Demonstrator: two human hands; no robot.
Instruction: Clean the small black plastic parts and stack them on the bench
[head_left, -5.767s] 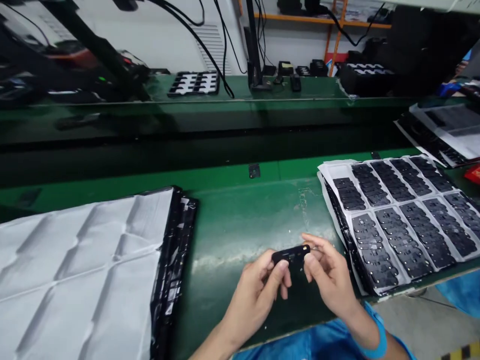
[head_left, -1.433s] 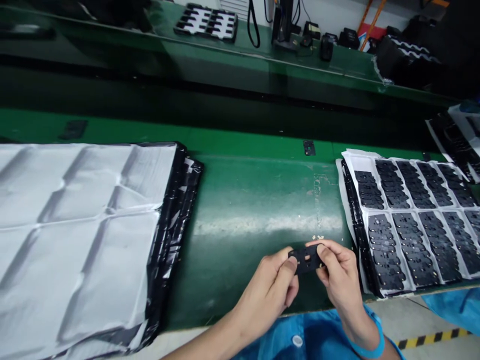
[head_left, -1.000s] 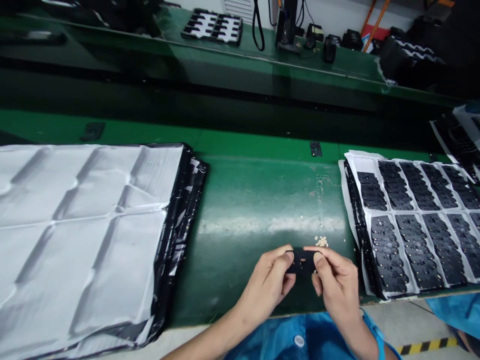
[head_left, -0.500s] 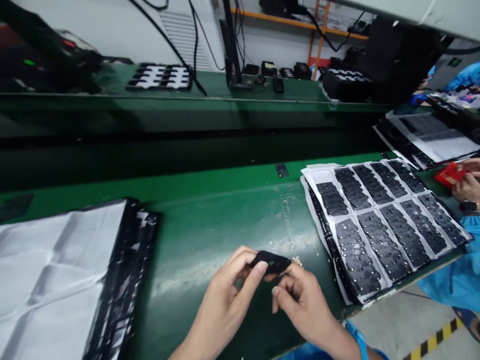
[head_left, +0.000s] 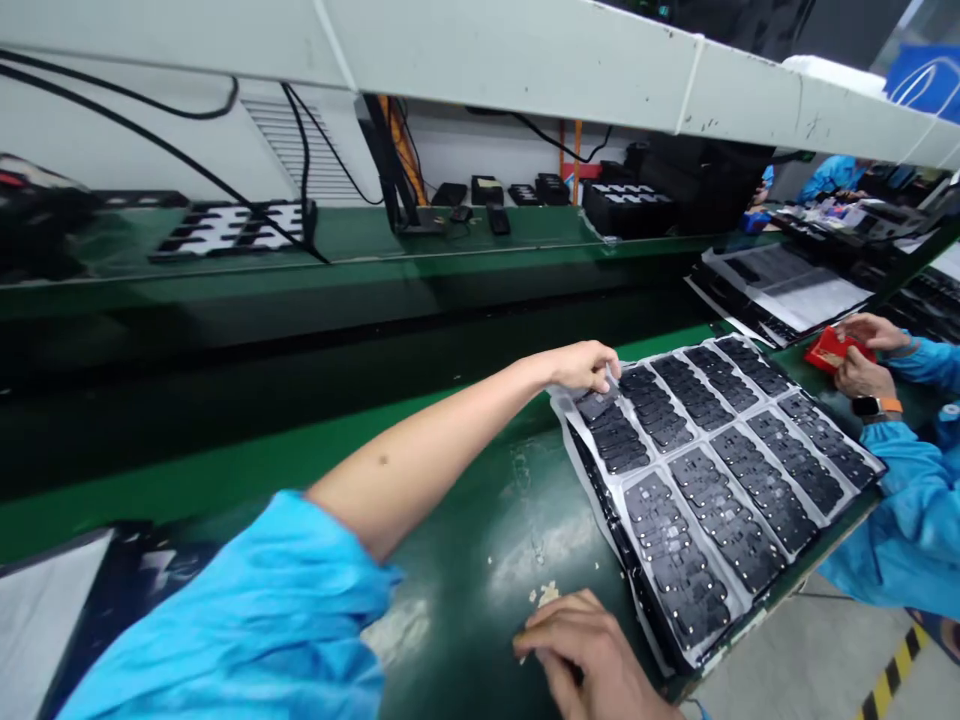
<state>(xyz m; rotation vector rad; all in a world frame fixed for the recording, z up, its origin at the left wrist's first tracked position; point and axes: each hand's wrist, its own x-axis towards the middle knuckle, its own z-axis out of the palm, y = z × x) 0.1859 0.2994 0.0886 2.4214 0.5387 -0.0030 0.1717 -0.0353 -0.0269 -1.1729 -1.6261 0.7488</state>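
My left hand (head_left: 585, 365) is stretched out to the far left corner of a white tray (head_left: 592, 470). The tray holds rows of several small black parts (head_left: 679, 410). The fingers of that hand are pinched together just above the first column, and what they grip is hidden. My right hand (head_left: 589, 655) rests low on the green table (head_left: 465, 500) near the tray's near corner. Its fingers are curled under, so their contents do not show. Pale crumbs (head_left: 546, 595) lie just beyond it.
A co-worker in blue sleeves at the right holds a red item (head_left: 831, 350) beside the tray. A white sheet over a black stack (head_left: 45, 610) lies at the lower left. A dark conveyor channel (head_left: 300, 350) runs behind the table. A far bench carries a parts tray (head_left: 225, 225) and cables.
Both hands held one black part together before. Now my left arm has reached right and forward to the tray, my right hand has dropped to the table, and the view has swung right.
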